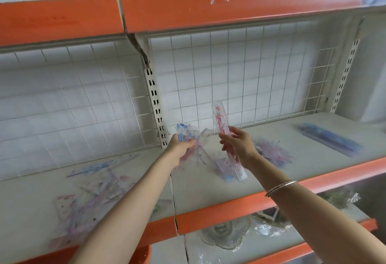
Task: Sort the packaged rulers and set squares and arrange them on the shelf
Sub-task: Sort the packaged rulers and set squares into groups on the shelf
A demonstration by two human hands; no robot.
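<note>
My left hand [181, 146] grips a bunch of clear packaged set squares [191, 136] with blue and pink print, held above the grey shelf [208, 188]. My right hand [237, 143] holds a long pink packaged ruler [221, 121] nearly upright, its lower end reaching down near the shelf surface. A loose heap of mixed packets [94, 192] lies on the left part of the shelf. Another small pile of pink and purple packets [273, 151] lies just right of my right hand. A stack of blue packaged rulers [330, 139] lies flat at the far right.
An orange-edged upper shelf [188, 11] hangs overhead. A white wire grid [250, 75] backs the shelf, with slotted uprights [155, 101] in the middle. Below the orange front lip [240, 207], a lower shelf holds glass dishes [225, 234] and other packets.
</note>
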